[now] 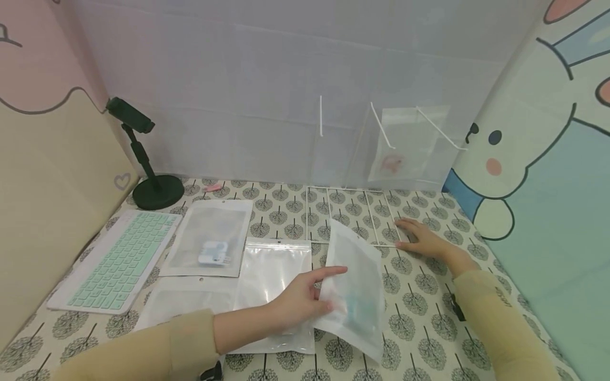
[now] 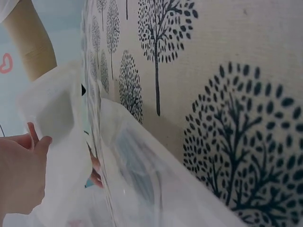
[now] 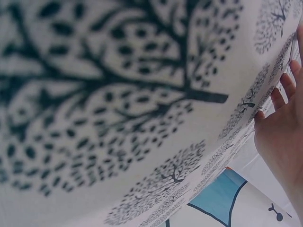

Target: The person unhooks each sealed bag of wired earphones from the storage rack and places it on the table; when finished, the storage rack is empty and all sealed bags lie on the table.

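My left hand [image 1: 300,299] pinches the edge of a frosted zip pouch [image 1: 357,296], raised and tilted over the table. Something pale teal and pink shows faintly inside that pouch. In the left wrist view, the same hand [image 2: 23,175] has thumb and fingers at the pouch [image 2: 64,151]. My right hand [image 1: 424,241] rests at the front right corner of a white wire rack's base [image 1: 374,217], its fingers extended. From one of the rack's upper prongs [image 1: 381,124] hangs another pouch [image 1: 414,140] with a reddish item. The right wrist view shows the right hand [image 3: 284,127] low against the tablecloth.
Several pouches lie left of centre, including one with a blue-and-white item [image 1: 209,217] and a shiny clear one [image 1: 271,264]. Further left are a mint-keyed keyboard [image 1: 124,262] and a dark green stand [image 1: 157,193]. A small pink object [image 1: 213,188] lies at the back.
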Available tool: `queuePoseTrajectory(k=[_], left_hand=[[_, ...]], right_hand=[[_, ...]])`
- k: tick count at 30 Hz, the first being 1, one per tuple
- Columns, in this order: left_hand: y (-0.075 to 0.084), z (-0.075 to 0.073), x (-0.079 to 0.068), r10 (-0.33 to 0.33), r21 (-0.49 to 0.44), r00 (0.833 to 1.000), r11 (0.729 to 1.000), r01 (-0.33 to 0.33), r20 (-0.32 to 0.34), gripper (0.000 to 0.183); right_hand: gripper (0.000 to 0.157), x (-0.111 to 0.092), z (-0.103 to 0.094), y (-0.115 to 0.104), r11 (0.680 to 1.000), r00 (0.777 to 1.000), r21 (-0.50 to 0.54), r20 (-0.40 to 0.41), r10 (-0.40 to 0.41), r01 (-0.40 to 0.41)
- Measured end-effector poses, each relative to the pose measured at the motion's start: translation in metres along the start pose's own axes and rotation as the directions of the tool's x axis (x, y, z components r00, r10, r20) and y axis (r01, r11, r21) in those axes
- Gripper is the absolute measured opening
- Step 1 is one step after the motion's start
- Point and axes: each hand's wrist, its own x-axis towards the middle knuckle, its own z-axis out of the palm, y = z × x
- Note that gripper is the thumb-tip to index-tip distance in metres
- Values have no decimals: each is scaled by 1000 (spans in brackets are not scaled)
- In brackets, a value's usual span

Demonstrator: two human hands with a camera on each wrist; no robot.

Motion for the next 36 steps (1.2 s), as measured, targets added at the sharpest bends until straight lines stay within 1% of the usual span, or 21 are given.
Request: queuePoseTrajectory(k=[3,6,13,17,22,25,33,34,36], left_hand=[[-4,5,3,-5,-19,1000,1000,5,10,80],[-8,8,6,-8,-10,1000,1000,8,2,83],[-14,10,13,-71,-9,997,997,71,-21,83],[-18,10,16,-124,46,991,991,127,-48,82],[-24,13,18,-183,152,980,969,192,-74,82],[-26,13,20,-194,189,979,961,204,-68,81],[-27,9,25,-252,211,967,945,251,-21,84],[-27,9,25,-254,211,967,945,251,-13,85],[-27,7,23,-267,176,964,949,262,8,88]], right_hand=[[72,0,0,-1,1000,1000,1,-3,5,-5],[72,0,1,0,1000,1000,9,-2,13,-13],[72,0,2,1,999,999,1,-4,35,-35],[72,-1,2,-1,999,999,-1,-4,43,-43],[72,-1,0,-3,999,999,-3,0,34,-34],[73,-2,0,-4,999,999,-2,-1,34,-34],[73,-1,1,-2,999,999,-5,0,34,-34],[73,-1,1,-1,999,999,-9,2,33,-33],[73,-1,1,0,999,1000,-8,3,31,-31]])
